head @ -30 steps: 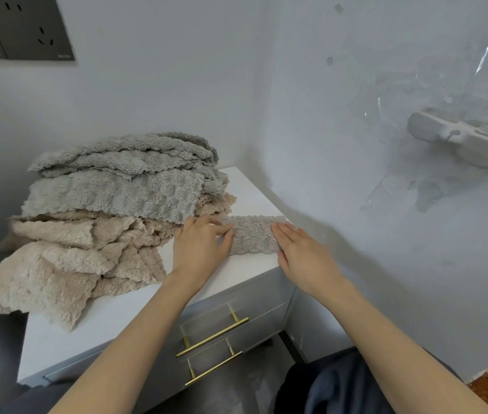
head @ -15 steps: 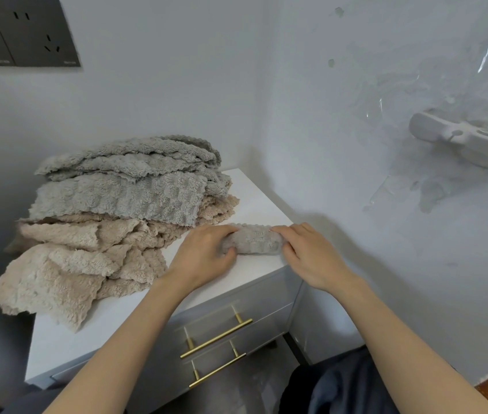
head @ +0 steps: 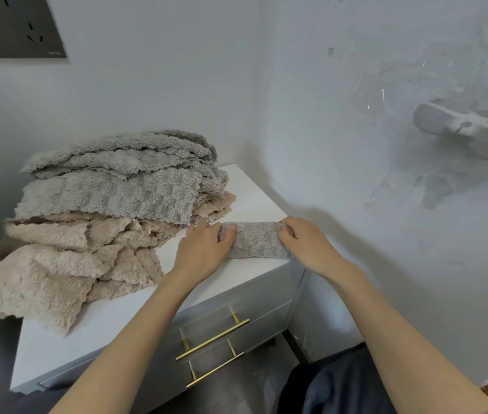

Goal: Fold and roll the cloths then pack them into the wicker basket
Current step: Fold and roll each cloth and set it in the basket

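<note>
- The left hand (head: 205, 249) and right hand (head: 307, 245) each curl around one end of the rolled grey cloth (head: 256, 240).
- It lies on the white counter (head: 135, 312), beside the cloth pile (head: 102, 210).

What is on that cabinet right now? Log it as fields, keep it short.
surface: white cabinet top, set in a wall corner
roll: grey cloth, rolled, lying at the front right edge
left hand: grips the roll's left end
right hand: grips the roll's right end
pile: loose grey cloths on top of beige ones, left of the roll
handles: two gold bars on the drawer fronts
basket: not in view
</note>
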Demonstrator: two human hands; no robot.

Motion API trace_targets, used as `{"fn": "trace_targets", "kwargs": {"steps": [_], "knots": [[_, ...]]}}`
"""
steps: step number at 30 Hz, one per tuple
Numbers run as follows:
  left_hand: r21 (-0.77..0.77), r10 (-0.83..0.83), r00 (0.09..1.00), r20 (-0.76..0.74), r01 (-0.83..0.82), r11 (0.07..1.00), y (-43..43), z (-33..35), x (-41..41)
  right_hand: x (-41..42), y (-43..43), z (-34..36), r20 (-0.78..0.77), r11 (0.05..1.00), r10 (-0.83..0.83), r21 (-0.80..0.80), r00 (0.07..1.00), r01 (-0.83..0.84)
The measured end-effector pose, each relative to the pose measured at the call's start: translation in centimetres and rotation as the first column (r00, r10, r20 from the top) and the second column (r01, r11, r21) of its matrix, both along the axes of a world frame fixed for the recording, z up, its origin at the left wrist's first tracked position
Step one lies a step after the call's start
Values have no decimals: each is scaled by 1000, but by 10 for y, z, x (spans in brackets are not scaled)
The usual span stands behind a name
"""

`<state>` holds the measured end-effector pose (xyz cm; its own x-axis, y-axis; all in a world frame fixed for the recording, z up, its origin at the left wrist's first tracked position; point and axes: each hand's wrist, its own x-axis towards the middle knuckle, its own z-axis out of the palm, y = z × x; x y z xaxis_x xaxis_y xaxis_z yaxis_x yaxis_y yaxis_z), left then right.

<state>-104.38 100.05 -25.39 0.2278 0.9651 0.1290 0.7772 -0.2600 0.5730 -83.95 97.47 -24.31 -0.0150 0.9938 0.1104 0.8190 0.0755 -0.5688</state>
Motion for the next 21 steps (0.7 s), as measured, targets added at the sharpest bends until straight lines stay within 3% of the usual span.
{"fn": "trace_targets", "kwargs": {"steps": [8, 12, 16, 21], "knots": [[-201, -129, 986, -108, 106, 974, 8, 7, -8, -6, 3, 8, 286, 982, -5, -178, 958, 58], [-209, -205, 963, -176, 167, 964, 5, 15, -10, -6, 2, 15, 325, 967, 44, -252, 945, 42], [-227, -219, 952, -216, 169, 959, 3, 12, -10, -6, -2, 15, 362, 964, 74, -263, 929, 25], [-177, -236, 965, -110, 215, 961, -11, 11, -14, -14, -11, 17, 378, 985, 52, -169, 924, 14]]}}
